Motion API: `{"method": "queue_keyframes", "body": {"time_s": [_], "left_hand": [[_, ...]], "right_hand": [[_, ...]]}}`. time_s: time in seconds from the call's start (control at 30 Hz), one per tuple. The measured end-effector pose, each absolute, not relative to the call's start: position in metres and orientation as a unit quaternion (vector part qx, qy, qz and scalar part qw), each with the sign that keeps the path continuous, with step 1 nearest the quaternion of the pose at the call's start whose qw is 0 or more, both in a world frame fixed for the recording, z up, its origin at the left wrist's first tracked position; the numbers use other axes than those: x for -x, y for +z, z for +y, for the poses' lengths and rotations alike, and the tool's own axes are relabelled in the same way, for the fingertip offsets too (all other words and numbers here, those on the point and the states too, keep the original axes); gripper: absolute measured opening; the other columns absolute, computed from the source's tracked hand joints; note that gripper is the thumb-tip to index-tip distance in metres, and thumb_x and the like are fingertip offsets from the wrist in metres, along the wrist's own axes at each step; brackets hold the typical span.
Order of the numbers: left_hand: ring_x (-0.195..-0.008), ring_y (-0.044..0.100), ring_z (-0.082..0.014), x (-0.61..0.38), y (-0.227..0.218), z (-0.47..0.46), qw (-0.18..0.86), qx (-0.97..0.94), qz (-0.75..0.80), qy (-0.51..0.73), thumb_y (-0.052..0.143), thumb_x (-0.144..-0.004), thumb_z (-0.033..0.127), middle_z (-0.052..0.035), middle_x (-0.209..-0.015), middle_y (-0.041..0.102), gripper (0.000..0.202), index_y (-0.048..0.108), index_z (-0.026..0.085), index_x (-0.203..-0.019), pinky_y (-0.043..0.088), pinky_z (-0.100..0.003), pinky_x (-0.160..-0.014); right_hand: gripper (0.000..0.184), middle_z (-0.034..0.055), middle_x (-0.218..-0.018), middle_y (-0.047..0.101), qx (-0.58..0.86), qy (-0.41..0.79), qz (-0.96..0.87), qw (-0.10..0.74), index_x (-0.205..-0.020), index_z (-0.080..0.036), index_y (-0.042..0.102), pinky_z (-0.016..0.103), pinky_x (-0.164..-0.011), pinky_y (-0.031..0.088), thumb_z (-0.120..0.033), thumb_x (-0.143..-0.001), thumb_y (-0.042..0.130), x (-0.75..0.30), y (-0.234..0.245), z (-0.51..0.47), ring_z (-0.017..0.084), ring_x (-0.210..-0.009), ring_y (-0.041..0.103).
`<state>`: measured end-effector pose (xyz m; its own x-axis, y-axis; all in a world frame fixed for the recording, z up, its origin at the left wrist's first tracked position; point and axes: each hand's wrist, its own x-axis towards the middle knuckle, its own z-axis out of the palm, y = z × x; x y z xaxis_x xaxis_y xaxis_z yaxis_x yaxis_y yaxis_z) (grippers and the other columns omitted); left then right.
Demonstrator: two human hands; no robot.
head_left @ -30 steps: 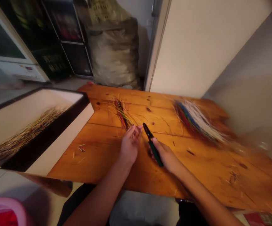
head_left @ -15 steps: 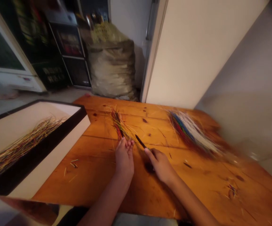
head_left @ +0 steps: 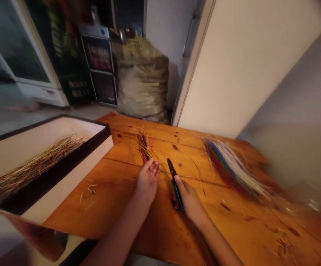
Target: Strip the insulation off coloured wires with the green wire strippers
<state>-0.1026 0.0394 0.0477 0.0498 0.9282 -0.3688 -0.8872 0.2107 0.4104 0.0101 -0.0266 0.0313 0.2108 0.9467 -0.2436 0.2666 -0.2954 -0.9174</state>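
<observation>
My left hand (head_left: pixel 147 179) rests on the wooden table (head_left: pixel 155 229), its fingertips closed at the near end of a small bundle of thin coloured wires (head_left: pixel 144 146). Whether the fingers pinch a strand is too small to tell. Beside it, my right hand (head_left: pixel 188 198) is closed around the green handles of a pair of cutting pliers (head_left: pixel 175 183), whose dark jaws point away from me toward the small bundle. A larger fan of red, blue and white wires (head_left: pixel 231 166) lies to the right.
A black-framed white box (head_left: pixel 66 173) holding a long bundle of wires (head_left: pixel 30 168) sits at the table's left edge. Short wire offcuts (head_left: pixel 90 190) lie near it. A full sack (head_left: pixel 142 87), a white panel (head_left: pixel 232 62) and cabinets (head_left: pixel 74 59) stand behind.
The view shifted slightly. My right hand drew the pliers a little back and more upright; my left hand stayed at the end of the small bundle.
</observation>
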Motion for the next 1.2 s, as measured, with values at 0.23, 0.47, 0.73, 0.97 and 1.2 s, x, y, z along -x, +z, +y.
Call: {"method": "queue_keyframes", "body": {"time_s": [0.23,0.47,0.73,0.97,1.2], "left_hand": [[-0.089,0.066,-0.013,0.122,0.053,0.046,0.763,-0.035,0.249,0.596,0.043,-0.085,0.012,-0.0061,-0.09,0.068,0.015,0.056,0.014,-0.078,0.052,-0.023,-0.078],[-0.07,0.062,-0.0121,0.121,0.045,0.045,0.643,-0.335,0.404,0.558,0.054,-0.08,0.027,-0.0012,-0.079,0.064,0.013,0.05,0.019,-0.071,0.045,-0.029,-0.08],[-0.082,0.058,-0.0158,0.12,0.038,0.029,0.286,-0.718,0.48,0.415,0.036,-0.086,0.03,-0.0022,-0.08,0.066,0.027,0.057,0.021,-0.073,0.036,-0.03,-0.087],[-0.05,0.038,-0.0109,0.118,0.039,0.032,0.505,-0.569,0.485,0.432,0.046,-0.077,0.035,0.0032,-0.048,0.041,0.028,0.05,0.018,-0.055,0.028,-0.022,-0.05],[-0.038,0.012,-0.0039,0.135,0.043,0.029,0.656,-0.417,0.45,0.44,0.057,-0.069,0.045,0.0098,-0.043,0.018,0.042,0.028,0.02,-0.051,0.007,-0.023,-0.041]], "right_hand": [[0.046,-0.0021,-0.051,0.049,0.697,0.363,-0.486,0.382,-0.068,-0.023,0.044,0.026,-0.046,0.042,-0.062,-0.084,0.027,-0.016,0.028,-0.026,0.015,-0.041,0.053],[0.047,0.0025,-0.059,0.055,0.689,0.334,-0.517,0.383,-0.075,-0.022,0.048,0.028,-0.049,0.043,-0.062,-0.085,0.025,-0.011,0.029,-0.032,0.018,-0.049,0.055],[0.047,0.0119,-0.085,0.064,0.688,0.278,-0.581,0.334,-0.084,-0.02,0.05,0.03,-0.064,0.042,-0.058,-0.088,0.023,-0.002,0.029,-0.036,0.023,-0.07,0.061],[0.046,0.0113,-0.083,0.064,0.692,0.27,-0.583,0.329,-0.081,-0.02,0.051,0.032,-0.072,0.04,-0.058,-0.087,0.027,-0.004,0.03,-0.035,0.025,-0.08,0.06],[0.047,0.0066,-0.064,0.059,0.713,0.26,-0.513,0.402,-0.066,-0.023,0.048,0.032,-0.063,0.041,-0.065,-0.081,0.031,-0.03,0.035,-0.025,0.024,-0.067,0.058]]}}
